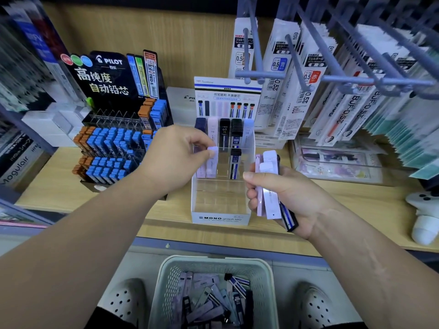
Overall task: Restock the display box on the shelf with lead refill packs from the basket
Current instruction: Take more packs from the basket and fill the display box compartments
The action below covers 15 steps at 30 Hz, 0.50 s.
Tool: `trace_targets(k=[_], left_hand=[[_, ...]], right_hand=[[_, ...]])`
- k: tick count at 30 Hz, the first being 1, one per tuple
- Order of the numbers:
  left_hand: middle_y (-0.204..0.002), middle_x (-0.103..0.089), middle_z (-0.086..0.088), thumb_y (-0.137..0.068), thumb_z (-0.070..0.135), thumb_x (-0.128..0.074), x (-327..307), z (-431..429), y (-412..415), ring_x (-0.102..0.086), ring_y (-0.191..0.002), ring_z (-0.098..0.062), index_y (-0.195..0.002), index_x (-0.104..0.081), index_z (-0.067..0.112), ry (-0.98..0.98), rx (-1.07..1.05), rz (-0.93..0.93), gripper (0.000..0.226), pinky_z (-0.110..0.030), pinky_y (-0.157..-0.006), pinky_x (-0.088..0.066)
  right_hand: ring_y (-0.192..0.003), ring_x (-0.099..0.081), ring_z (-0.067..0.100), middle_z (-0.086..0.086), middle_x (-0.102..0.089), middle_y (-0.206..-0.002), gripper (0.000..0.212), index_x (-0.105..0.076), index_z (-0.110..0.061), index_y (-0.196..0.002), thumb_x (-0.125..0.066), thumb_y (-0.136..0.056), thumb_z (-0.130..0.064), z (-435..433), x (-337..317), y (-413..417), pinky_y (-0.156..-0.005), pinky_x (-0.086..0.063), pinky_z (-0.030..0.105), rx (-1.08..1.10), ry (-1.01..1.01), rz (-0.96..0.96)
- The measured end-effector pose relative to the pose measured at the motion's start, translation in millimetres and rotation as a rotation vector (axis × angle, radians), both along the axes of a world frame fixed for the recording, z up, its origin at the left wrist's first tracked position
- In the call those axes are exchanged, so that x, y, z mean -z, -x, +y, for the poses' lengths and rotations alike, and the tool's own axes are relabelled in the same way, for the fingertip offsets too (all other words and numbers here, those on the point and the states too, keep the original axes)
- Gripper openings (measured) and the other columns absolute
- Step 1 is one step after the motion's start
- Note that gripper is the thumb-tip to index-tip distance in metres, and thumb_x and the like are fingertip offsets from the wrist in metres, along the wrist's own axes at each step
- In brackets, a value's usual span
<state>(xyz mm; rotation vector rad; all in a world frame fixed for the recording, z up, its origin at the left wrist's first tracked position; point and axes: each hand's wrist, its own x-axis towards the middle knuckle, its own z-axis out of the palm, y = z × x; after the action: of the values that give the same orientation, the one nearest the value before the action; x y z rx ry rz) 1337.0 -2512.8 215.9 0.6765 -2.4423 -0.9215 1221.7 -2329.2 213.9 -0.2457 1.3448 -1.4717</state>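
Note:
A white MONO display box (221, 218) stands on the wooden shelf with a few lead refill packs upright in its back and middle rows; its front rows hold none. My left hand (177, 157) pinches a pale lilac refill pack (212, 162) at its top, standing in the left side of the middle row. My right hand (280, 198) grips a bundle of refill packs (269, 186), pink, lilac and one dark, just right of the box. Below, a pale green basket (166, 281) on the floor holds several more packs.
A black Pilot lead display (114, 138) with blue and orange packs stands to the left. Hooks with hanging refill packets (308, 79) jut out above on the right. A clear tray (337, 162) and a white object (425, 217) lie on the shelf at right. My shoes flank the basket.

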Motion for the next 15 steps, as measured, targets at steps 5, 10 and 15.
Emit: trace_targets(k=[5, 10, 15], left_hand=[[-0.073, -0.066, 0.013, -0.082, 0.015, -0.078, 11, -3, 4, -0.06, -0.069, -0.001, -0.087, -0.079, 0.018, 0.224, 0.06, -0.024, 0.006, -0.023, -0.07, -0.052], [-0.078, -0.066, 0.002, -0.079, 0.015, -0.078, 16, -3, 6, -0.064, -0.075, -0.024, -0.082, -0.076, 0.017, 0.418, 0.053, -0.042, 0.005, -0.041, -0.063, -0.055], [-0.072, -0.061, 0.004, -0.077, 0.012, -0.077, 14, 0, 9, -0.061, -0.072, -0.023, -0.087, -0.07, 0.018, 0.461, 0.022, -0.041, 0.014, -0.04, -0.062, -0.054]], right_hand=[[-0.059, -0.055, 0.018, 0.005, -0.059, -0.067, 0.031, -0.058, -0.013, -0.104, -0.077, -0.081, -0.01, 3, 1, 3, -0.056, -0.05, 0.028, 0.017, -0.018, 0.013], [-0.061, -0.055, 0.019, 0.005, -0.06, -0.067, 0.03, -0.058, -0.014, -0.103, -0.078, -0.081, -0.011, 4, 1, 5, -0.06, -0.05, 0.029, 0.007, -0.006, 0.017], [-0.063, -0.055, 0.02, 0.007, -0.06, -0.07, 0.041, -0.059, -0.013, -0.104, -0.084, -0.072, -0.015, 4, 2, 4, -0.063, -0.049, 0.034, -0.044, 0.021, 0.033]])
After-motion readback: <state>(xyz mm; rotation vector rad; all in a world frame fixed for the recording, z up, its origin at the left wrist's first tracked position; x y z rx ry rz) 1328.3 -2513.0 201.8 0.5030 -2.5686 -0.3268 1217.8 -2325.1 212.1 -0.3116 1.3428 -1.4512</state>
